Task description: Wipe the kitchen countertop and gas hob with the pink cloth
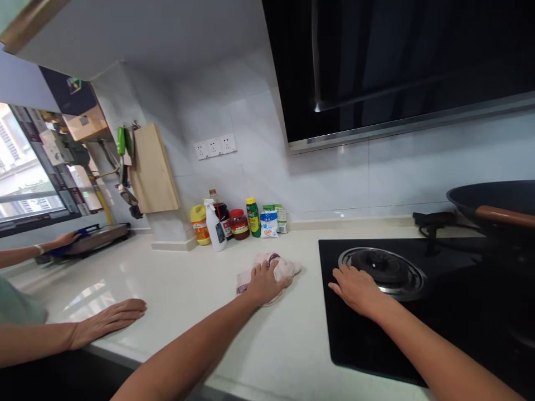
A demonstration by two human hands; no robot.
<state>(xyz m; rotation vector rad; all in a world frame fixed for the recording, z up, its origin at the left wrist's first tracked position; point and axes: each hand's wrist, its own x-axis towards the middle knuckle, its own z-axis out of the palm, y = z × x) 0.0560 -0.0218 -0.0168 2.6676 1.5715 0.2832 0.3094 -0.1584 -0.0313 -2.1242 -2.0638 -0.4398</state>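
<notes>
the left hand (264,283) lies palm down on a crumpled pale pink cloth (288,268), which sits on the white worktop (175,295) just left of the black glass hob (355,345). its grip is spread, fingers fanned over the fabric. the right hand (355,288) is at the hob, by the left part of the burner (393,270) and its metal ring; this grip is spread too, thumb apart from the loosely bent fingers. behind the cloth, near the wall, stand a white spray bottle (215,231), a red-lidded jar (239,225), a yellow-capped green bottle (253,218) and a blue-and-white packet (269,225). a dark wok (489,203) stands at the right. on the left, a co-worker's hand (111,318) rests flat on the worktop, well apart from the cloth.
</notes>
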